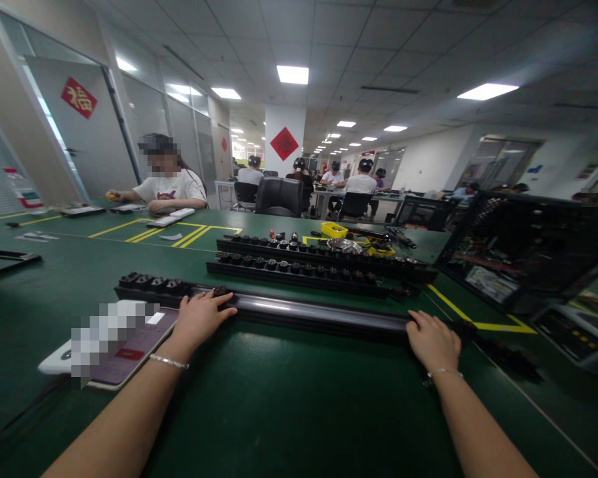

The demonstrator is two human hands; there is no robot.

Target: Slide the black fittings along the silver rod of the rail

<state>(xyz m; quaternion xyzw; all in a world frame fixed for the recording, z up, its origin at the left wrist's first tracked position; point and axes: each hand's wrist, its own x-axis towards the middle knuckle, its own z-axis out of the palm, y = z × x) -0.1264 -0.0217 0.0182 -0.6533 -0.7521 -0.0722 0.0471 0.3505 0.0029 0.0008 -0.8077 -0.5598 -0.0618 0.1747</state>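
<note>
A long black rail [319, 315] lies across the green table, with several black sockets [158, 282] at its left end. My left hand [202, 318] rests on the rail near another socket [221, 291], its fingers spread. At the rail's right part, my right hand [433, 338] lies with its fingers bent over the edge; what is beneath the fingertips is partly hidden. Behind it are two more black rails [299, 269] fitted with rows of sockets. A phone [129, 355] lies left of my left forearm, partly over a white object [60, 355].
Yellow trays [333, 230] and tools stand behind the rails. On the right are a black open case [523, 245] and a boxed device [573, 335]. Black parts [511, 358] lie right of my right hand. Across the table at the left sits a person [172, 186].
</note>
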